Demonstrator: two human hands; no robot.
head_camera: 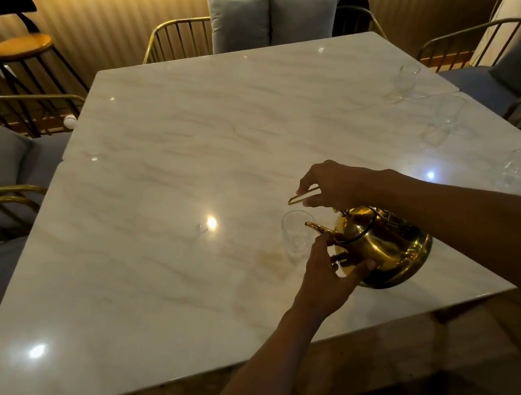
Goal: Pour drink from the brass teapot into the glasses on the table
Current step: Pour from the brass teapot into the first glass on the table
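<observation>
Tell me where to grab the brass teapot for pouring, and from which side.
Take the thin looped handle from above, as the right hand does; it arches over the lid. The teapot is tilted, spout toward the glass, so steadying its round belly from the near side, as the left hand does, probably helps.

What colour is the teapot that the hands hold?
Shiny gold brass teapot, seen in the head view.

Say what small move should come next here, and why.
Probably tip the teapot a little further. The right hand holds its handle, the left hand steadies its body, and the spout sits at the rim of the nearest glass, which looks empty. No stream is visible yet.
</observation>
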